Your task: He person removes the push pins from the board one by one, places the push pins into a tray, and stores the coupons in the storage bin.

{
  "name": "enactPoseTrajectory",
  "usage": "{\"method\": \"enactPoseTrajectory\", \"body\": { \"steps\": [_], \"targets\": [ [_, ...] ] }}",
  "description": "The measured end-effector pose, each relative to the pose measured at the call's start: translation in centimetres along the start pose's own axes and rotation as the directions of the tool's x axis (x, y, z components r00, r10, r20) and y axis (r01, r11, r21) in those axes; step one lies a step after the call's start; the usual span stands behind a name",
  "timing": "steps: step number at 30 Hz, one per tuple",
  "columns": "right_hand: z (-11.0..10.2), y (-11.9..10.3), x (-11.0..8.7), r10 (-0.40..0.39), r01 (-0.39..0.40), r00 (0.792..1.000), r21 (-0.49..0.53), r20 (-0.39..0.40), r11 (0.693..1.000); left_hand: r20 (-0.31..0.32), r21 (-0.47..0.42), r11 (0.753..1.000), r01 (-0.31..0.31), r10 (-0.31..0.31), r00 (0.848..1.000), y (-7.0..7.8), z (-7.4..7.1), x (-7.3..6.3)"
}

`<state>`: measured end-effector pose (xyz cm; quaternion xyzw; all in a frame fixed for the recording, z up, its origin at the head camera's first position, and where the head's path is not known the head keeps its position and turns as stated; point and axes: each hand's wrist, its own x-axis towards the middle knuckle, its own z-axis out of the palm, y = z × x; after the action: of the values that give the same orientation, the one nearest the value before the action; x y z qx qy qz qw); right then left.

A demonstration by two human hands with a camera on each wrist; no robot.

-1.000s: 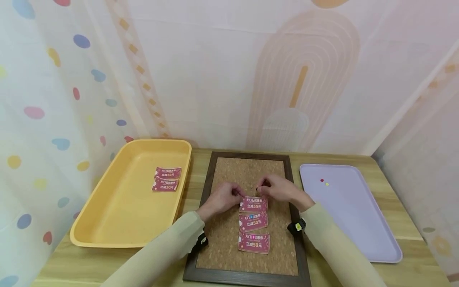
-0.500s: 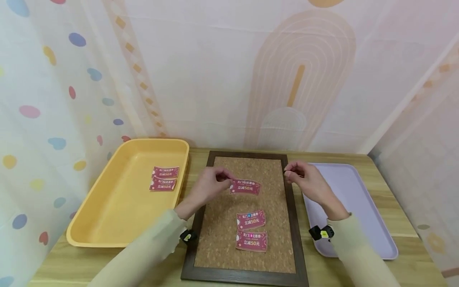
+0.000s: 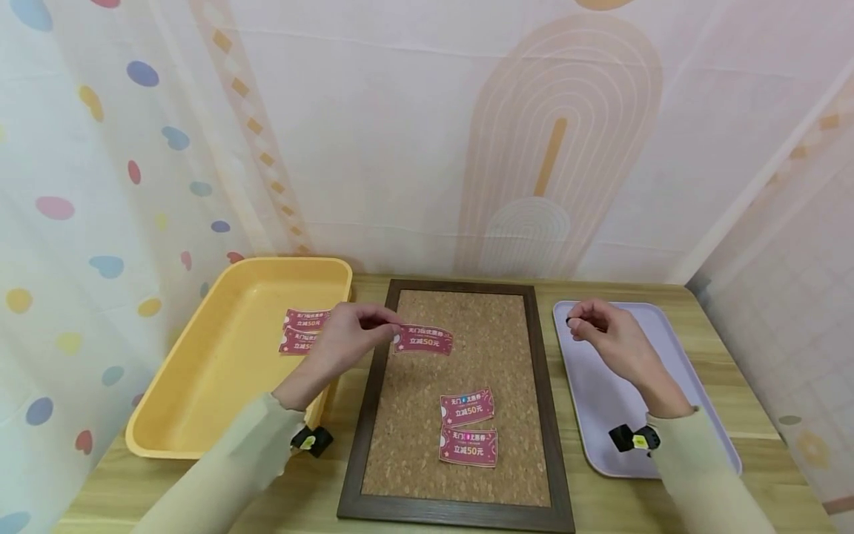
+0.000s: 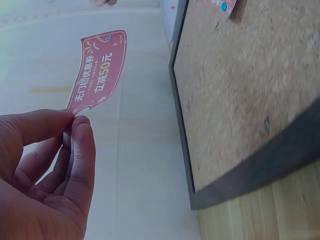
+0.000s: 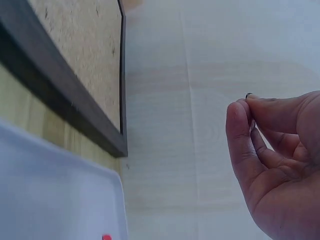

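My left hand [image 3: 347, 334] pinches one end of a magenta coupon [image 3: 424, 340] and holds it up over the upper left of the cork board [image 3: 494, 319]. In the left wrist view the coupon [image 4: 100, 70] bends slightly, its free end pointing away from the thumb. Above the near left corner of the purple tray [image 3: 603, 437], my right hand [image 3: 617, 345] pinches a small black thumbtack [image 5: 248, 95], mostly hidden by the fingertips. Lower on the board lie two more coupons, an upper one [image 3: 467, 410] with a blue tack and a lower one [image 3: 468, 449] with a pink tack.
A yellow tray [image 3: 200, 400] stands to the left, with two coupons [image 3: 298, 342] partly behind my left hand. The board's dark wooden frame [image 3: 454, 512] rises above the table [image 3: 320, 497]. A red tack [image 5: 106, 237] lies in the purple tray.
The left hand has lifted the top coupon off the board and carried it up and left. My right hand has moved right, from the board to above the purple tray, still pinching the black thumbtack.
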<state>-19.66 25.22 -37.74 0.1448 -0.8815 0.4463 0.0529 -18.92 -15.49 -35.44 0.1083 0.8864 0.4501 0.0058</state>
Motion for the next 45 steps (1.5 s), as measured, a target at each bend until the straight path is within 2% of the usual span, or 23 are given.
{"method": "enactPoseTrajectory", "body": {
  "steps": [7, 15, 23, 27, 35, 41, 45],
  "targets": [
    [-1.3, 0.9, -0.4, -0.041, 0.040, 0.999, -0.040, -0.034, 0.998, 0.003, -0.026, 0.999, 0.034, -0.034, 0.999, -1.4, -2.9, 0.0],
    [-2.8, 2.6, -0.7, -0.065, 0.063, 0.998, -0.084, -0.026, 0.994, 0.030, -0.077, 0.987, 0.144, -0.142, 0.989, -4.4, -6.4, -0.4],
    [-4.2, 4.3, -0.8, 0.024, -0.023, 1.000, -0.096, 0.007, 0.995, 0.069, -0.056, 0.985, 0.161, -0.157, 0.985, -7.6, -9.5, -0.6],
    [-4.8, 5.0, -0.9, 0.069, -0.065, 0.997, -0.109, 0.029, 0.992, 0.108, -0.084, 0.982, 0.169, -0.160, 0.981, -9.4, -10.7, -0.7],
    [-6.0, 6.7, -0.9, 0.114, -0.104, 0.991, -0.137, 0.071, 0.985, 0.232, -0.194, 0.940, 0.281, -0.235, 0.944, -12.7, -12.9, -0.7],
    [-6.5, 7.6, -0.9, 0.140, -0.122, 0.985, -0.160, 0.104, 0.980, 0.306, -0.210, 0.918, 0.336, -0.265, 0.914, -14.6, -13.9, -0.8],
    [-6.5, 8.4, -1.2, 0.141, -0.121, 0.981, -0.148, 0.134, 0.981, 0.328, -0.211, 0.910, 0.356, -0.277, 0.903, -15.8, -14.1, -0.6]
  ]
}}
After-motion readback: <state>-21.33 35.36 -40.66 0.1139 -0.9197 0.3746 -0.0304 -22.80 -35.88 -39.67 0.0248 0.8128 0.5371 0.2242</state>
